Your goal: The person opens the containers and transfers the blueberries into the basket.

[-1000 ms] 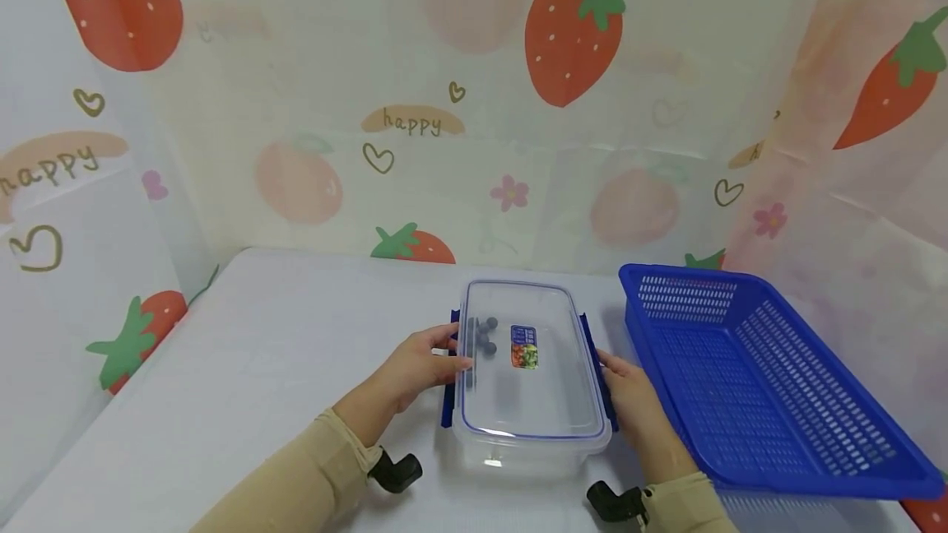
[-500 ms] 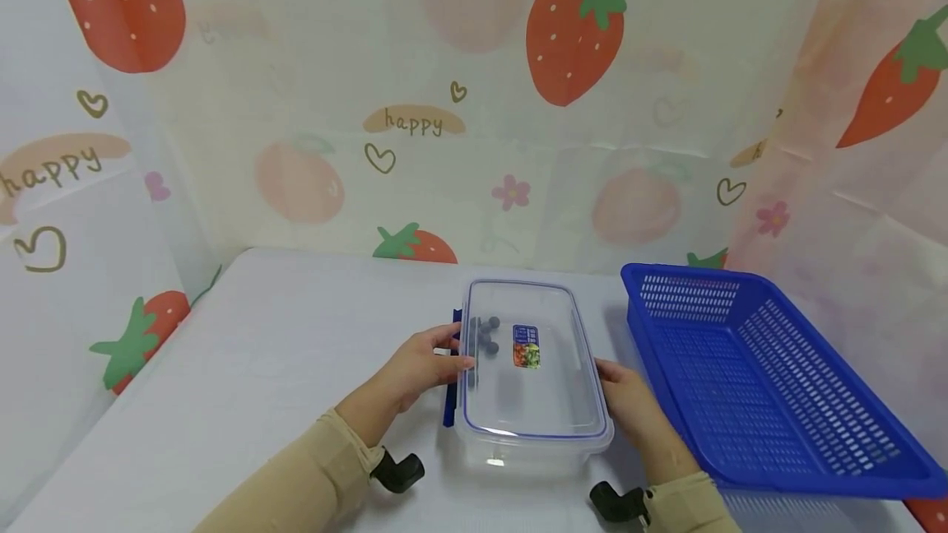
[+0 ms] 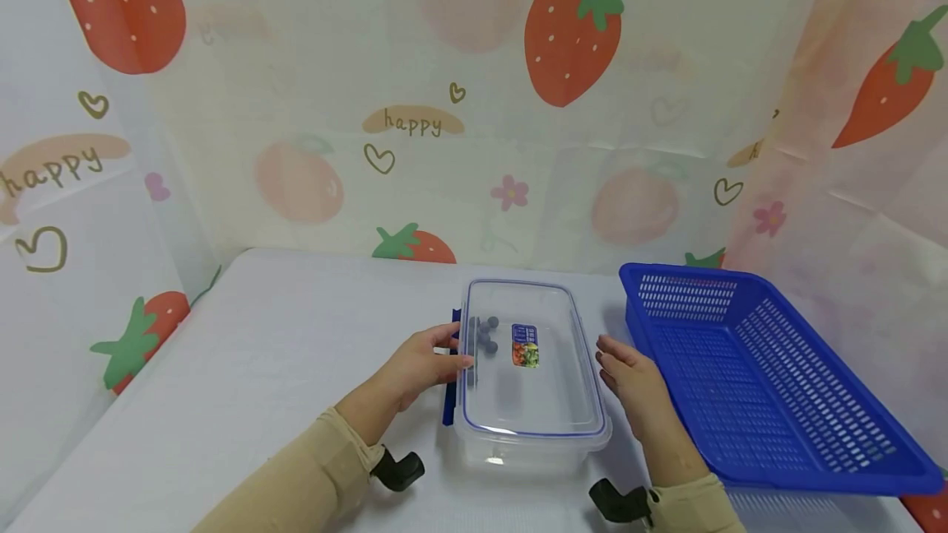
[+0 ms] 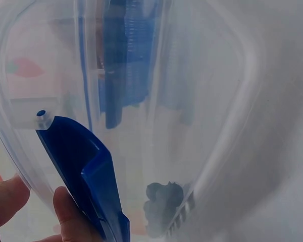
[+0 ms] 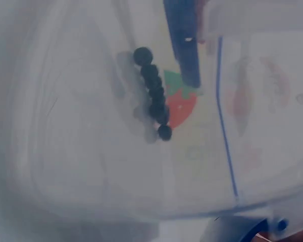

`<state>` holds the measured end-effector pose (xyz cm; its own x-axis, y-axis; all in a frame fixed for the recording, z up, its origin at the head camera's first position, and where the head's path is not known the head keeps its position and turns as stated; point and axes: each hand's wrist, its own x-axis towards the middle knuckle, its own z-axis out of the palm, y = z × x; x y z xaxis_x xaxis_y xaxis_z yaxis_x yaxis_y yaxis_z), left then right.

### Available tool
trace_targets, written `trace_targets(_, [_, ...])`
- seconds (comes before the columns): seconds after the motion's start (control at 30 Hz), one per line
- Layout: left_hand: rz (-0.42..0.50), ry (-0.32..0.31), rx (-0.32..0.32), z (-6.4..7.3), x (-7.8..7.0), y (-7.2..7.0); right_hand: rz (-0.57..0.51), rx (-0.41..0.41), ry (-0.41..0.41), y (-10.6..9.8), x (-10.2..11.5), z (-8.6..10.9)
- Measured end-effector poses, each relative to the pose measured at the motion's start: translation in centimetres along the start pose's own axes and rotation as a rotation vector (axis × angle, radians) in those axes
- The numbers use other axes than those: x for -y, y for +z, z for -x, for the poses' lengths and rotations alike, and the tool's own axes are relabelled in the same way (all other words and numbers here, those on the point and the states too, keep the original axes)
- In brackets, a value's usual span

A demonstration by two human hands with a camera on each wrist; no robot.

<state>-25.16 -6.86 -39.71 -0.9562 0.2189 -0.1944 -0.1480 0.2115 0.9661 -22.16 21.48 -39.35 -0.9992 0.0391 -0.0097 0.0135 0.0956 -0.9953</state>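
A clear plastic food container [image 3: 548,389] with a blue-lined lid stands on the table. Several dark round berries, like blueberries [image 3: 489,337], show through it near its left side. My left hand [image 3: 415,370] grips the container's left side, thumb on the lid's edge. Its fingers lie along a blue latch [image 4: 91,166], which sticks outward in the left wrist view. Just right of the container, my right hand [image 3: 643,391] is held apart from it, fingers slightly bent and holding nothing. In the right wrist view, part of a blue latch [image 5: 255,229] shows at the bottom.
A blue plastic basket [image 3: 852,488] with slotted walls stands to the right, close beside my right hand. The table [image 3: 296,336] has a white cover. Strawberry-patterned sheets [image 3: 311,89] hang behind and at both sides.
The right latch stuck outward a second ago; it no longer does. My right hand has come off the container's right side, moving slightly right. The left hand has stayed in place.
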Motion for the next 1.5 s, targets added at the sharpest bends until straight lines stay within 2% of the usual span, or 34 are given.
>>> trace_targets(0.23, [-0.014,0.007,0.004,-0.2,0.1,-0.1,0.05,0.1,0.045,0.1,1.0,0.3])
trace_targets(0.43, [-0.019,0.032,0.025,0.2,0.2,-0.4,0.055,0.147,0.079,0.1,0.7,0.0])
trace_targets(0.73, [-0.026,-0.022,0.033,1.1,-0.2,-0.2,0.076,0.119,0.086,0.0,0.0,-0.5])
trace_targets(0.93, [-0.025,-0.011,0.042,1.6,-0.4,0.0,0.061,0.122,0.103,0.1,-0.3,-0.6])
trace_targets(1.17, [-0.038,-0.025,0.044,1.6,-0.4,0.0,0.052,0.088,0.116,0.3,-0.3,-0.4])
trace_targets(1.5, [0.068,-0.017,0.082,1.8,-0.6,0.1,0.045,0.08,0.114,0.1,-0.5,-0.4])
